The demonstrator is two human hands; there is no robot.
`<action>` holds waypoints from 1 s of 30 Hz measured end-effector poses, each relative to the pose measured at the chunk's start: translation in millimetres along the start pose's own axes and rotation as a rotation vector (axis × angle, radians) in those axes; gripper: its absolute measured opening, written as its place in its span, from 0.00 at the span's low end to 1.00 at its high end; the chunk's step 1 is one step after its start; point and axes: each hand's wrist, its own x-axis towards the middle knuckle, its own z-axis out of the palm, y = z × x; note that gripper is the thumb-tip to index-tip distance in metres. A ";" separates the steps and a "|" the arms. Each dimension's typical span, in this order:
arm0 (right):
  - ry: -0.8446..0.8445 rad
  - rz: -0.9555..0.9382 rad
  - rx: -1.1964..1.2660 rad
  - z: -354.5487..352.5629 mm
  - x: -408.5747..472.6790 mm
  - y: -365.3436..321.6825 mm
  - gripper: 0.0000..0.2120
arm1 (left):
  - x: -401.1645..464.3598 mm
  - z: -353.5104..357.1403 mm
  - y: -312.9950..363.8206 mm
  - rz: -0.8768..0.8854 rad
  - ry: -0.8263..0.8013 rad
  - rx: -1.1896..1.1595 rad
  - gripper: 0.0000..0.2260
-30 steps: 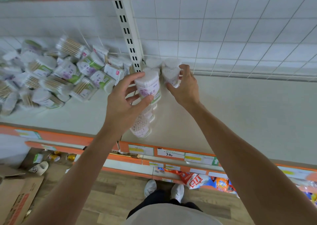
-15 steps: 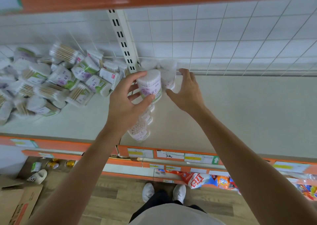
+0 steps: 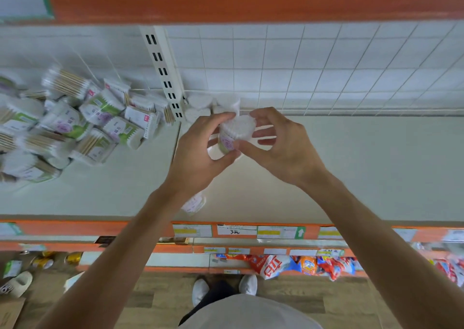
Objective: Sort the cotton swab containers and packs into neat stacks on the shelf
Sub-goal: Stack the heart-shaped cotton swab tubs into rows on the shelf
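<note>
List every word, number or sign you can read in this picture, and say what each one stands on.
"3元", handwritten: white price tag on the shelf edge.
White up arrow on green: shelf-edge label.
Large red characters, sideways, not surely readable: white bag on the lower shelf.
Purple print on the container in the hands: blurred.
Labels on the piled swab packs: too blurred.
Other shelf tags: too small.

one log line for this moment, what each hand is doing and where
left hand: grips swab container | right hand: fingers on its top | position: above shelf, near upright | loose packs: piled left
</note>
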 end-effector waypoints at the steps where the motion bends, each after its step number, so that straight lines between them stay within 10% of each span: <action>1: 0.010 0.011 0.006 2.4 0.0 -0.4 0.31 | -1.6 -1.2 -0.5 -0.005 -0.004 0.000 0.28; 30: 0.042 0.138 -0.085 79.0 31.1 39.5 0.31 | -57.0 -87.5 -36.4 -0.252 -0.041 0.331 0.26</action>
